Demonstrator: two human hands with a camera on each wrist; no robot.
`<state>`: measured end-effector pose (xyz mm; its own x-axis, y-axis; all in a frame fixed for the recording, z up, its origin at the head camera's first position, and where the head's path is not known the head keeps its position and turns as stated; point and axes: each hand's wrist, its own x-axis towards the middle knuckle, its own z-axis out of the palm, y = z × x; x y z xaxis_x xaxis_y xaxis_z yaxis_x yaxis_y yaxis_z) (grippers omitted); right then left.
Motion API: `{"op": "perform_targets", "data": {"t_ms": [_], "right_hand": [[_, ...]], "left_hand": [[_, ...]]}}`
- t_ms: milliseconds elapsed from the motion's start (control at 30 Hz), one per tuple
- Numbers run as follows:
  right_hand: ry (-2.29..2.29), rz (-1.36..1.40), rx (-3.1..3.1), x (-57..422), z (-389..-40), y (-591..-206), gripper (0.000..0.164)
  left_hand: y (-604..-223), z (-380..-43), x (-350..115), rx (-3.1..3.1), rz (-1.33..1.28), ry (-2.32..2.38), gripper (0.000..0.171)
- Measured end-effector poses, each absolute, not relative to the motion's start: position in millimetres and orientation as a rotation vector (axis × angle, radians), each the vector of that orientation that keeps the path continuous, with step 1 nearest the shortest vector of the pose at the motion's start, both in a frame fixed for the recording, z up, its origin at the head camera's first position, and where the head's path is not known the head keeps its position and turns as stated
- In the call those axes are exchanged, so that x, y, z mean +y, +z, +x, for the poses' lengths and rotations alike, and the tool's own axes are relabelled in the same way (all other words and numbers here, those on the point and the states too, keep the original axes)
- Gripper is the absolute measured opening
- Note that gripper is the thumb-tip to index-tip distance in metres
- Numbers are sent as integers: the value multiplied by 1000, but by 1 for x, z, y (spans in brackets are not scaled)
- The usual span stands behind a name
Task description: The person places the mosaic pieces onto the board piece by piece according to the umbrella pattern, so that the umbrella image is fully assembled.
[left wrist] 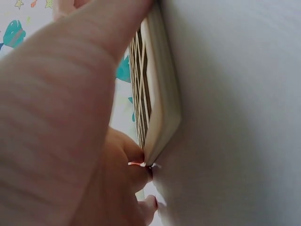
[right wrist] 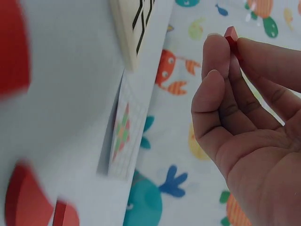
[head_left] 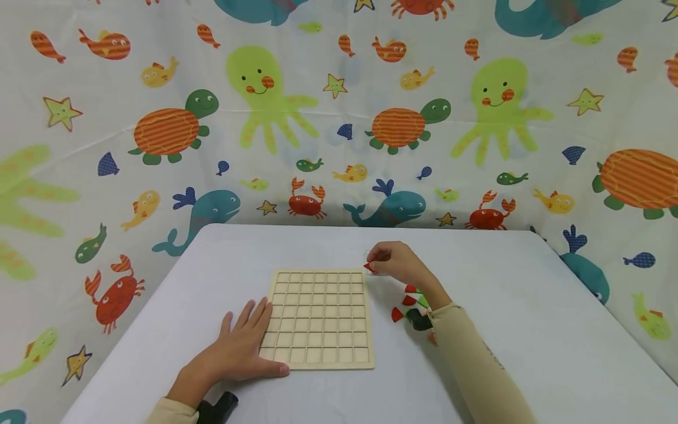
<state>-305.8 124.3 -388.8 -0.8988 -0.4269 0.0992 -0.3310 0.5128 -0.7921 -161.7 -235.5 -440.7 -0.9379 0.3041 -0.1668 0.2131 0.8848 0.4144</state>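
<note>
A square wooden grid board (head_left: pixel 319 312) lies on the white table. My left hand (head_left: pixel 241 347) rests at its left side, fingers straight along the edge and thumb at the near left corner. Past the board's far right corner, my right hand (head_left: pixel 399 262) pinches a small red wedge-shaped piece (right wrist: pixel 231 35) between thumb and fingertips, above the table. A card (right wrist: pixel 123 134) printed with a grid and a red and green pattern lies below that hand, mostly hidden by it in the head view. Red pieces (head_left: pixel 397 315) and green pieces (head_left: pixel 423 301) lie loose under the right forearm.
The white table (head_left: pixel 529 330) stretches to both sides of the board. Behind it hangs a cloth (head_left: pixel 328 53) printed with sea animals. A black wrist camera (head_left: pixel 419 320) hides part of the loose pieces, and another black one (head_left: pixel 218 408) sits under the left wrist.
</note>
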Motion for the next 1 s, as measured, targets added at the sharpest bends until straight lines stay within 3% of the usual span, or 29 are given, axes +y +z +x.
{"op": "perform_targets", "data": {"t_ms": [500, 1000], "right_hand": [[-1158, -989, 2521, 46, -314, -391, 10], [-859, -1085, 2520, 26, -324, -401, 16]], "left_hand": [[-444, -160, -231, 2860, 383, 559, 141], [-445, -161, -222, 2857, 404, 558, 139]]}}
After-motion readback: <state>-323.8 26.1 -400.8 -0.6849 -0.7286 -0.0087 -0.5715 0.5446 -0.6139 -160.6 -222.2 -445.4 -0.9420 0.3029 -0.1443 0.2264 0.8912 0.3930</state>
